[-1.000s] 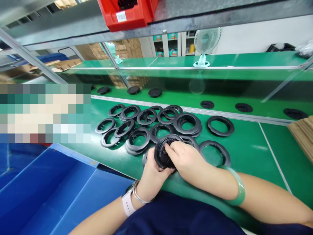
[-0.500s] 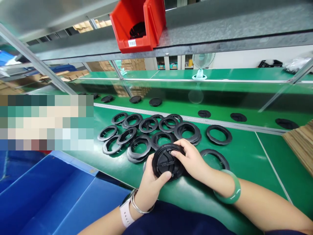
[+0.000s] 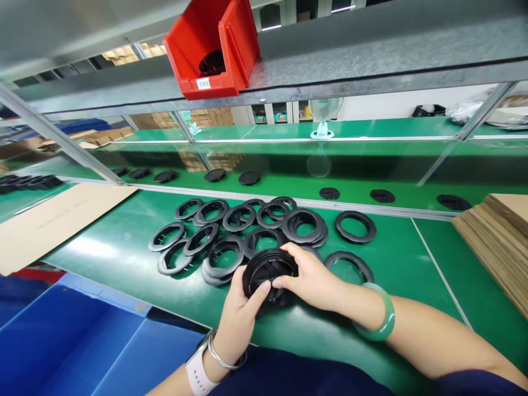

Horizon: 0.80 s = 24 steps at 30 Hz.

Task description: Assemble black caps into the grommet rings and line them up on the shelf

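Both my hands grip one round black plastic part (image 3: pixel 268 270) just above the green table's near edge. My left hand (image 3: pixel 241 311) holds its lower left rim, with the thumb pressed onto its face. My right hand (image 3: pixel 311 278) wraps over its right side, fingers curled on the rim. Behind the part lie several loose black plastic rings (image 3: pixel 231 236), some overlapping, and a single ring (image 3: pixel 355 226) lies apart to the right.
A green conveyor belt (image 3: pixel 289 187) behind a metal rail carries several black round caps. A red bin (image 3: pixel 210 49) sits on the overhead shelf. Cardboard sheets (image 3: pixel 495 236) are stacked at right, a flat cardboard sheet (image 3: pixel 49 220) at left, a blue crate (image 3: pixel 82 341) at lower left.
The view has swung left and up. My left thumb has slid from the part's lower rim onto its face, and my right fingers have shifted on the rim; both hands keep holding it.
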Motion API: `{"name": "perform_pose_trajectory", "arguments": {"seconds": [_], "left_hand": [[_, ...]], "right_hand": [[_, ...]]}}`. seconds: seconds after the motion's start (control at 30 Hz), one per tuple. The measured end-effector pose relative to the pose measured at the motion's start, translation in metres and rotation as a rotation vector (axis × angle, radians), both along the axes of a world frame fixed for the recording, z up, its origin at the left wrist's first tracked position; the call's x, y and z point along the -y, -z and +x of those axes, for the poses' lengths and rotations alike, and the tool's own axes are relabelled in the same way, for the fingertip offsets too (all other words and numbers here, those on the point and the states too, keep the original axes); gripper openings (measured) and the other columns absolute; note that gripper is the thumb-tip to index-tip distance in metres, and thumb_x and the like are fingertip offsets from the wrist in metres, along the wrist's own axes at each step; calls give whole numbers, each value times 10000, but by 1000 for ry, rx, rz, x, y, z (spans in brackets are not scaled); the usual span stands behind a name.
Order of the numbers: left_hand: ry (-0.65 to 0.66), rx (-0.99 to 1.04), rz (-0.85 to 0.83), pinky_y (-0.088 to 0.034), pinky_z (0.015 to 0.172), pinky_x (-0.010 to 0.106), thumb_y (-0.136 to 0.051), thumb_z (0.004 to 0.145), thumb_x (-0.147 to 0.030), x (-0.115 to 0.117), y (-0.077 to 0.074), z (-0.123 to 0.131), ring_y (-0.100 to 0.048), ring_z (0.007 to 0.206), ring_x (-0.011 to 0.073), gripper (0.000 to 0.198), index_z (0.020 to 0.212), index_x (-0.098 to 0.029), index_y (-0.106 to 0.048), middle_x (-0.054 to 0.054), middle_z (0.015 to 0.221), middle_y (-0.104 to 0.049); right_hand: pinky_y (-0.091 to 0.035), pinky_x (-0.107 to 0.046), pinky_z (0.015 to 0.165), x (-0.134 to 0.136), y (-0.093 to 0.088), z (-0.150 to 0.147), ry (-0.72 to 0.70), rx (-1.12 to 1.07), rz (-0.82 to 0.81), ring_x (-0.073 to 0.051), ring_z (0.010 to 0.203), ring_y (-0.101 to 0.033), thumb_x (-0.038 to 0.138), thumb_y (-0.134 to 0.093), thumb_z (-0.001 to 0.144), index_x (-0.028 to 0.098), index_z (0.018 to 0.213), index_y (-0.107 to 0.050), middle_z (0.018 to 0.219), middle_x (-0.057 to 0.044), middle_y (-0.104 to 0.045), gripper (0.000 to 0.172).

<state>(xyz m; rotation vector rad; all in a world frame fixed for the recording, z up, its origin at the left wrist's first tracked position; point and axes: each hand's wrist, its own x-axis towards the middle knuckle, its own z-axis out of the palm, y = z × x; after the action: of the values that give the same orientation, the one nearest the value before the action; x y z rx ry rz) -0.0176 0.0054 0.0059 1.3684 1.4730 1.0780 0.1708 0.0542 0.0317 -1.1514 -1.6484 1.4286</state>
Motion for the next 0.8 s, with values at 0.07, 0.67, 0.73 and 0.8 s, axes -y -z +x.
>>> {"name": "perform_pose_trajectory", "arguments": {"seconds": [0.07, 0.67, 0.73, 0.8], "left_hand": [[13, -30, -3, -444, 1008, 370, -615, 905, -452, -1, 0, 0, -538, 1208, 250, 438, 1261, -224, -498, 58, 1259, -607], [431, -678, 342, -478, 942, 450, -688, 849, -287, -94, -38, 86, -635, 1054, 312, 402, 1222, -157, -614, 141, 1110, -710], [469, -781, 374, -475, 917, 481, -700, 822, -213, -105, -35, 103, -637, 1040, 360, 416, 1224, -121, -641, 176, 1073, -717], [484, -784, 356, -487, 862, 476, -679, 806, -148, -111, -35, 108, -657, 982, 369, 364, 1170, -122, -686, 180, 1037, -722]], "right_hand": [[-491, -399, 873, 1, 2, -2, 39, 45, 21, -237, 977, -629, 111, -751, 729, 223, 1049, -560, 1048, -36, -676, 390], [-621, -292, 791, -96, -17, 94, 682, -934, -237, -196, 980, -689, 198, -638, 891, 160, 969, -675, 1078, -91, -723, 95], [-633, -280, 745, -103, -16, 102, 754, -996, -313, -188, 979, -692, 201, -559, 950, 155, 989, -680, 1078, -85, -729, 135], [-637, -289, 729, -108, -15, 108, 783, -1024, -341, -185, 972, -695, 212, -517, 976, 164, 1006, -678, 1074, -69, -735, 170]]}}
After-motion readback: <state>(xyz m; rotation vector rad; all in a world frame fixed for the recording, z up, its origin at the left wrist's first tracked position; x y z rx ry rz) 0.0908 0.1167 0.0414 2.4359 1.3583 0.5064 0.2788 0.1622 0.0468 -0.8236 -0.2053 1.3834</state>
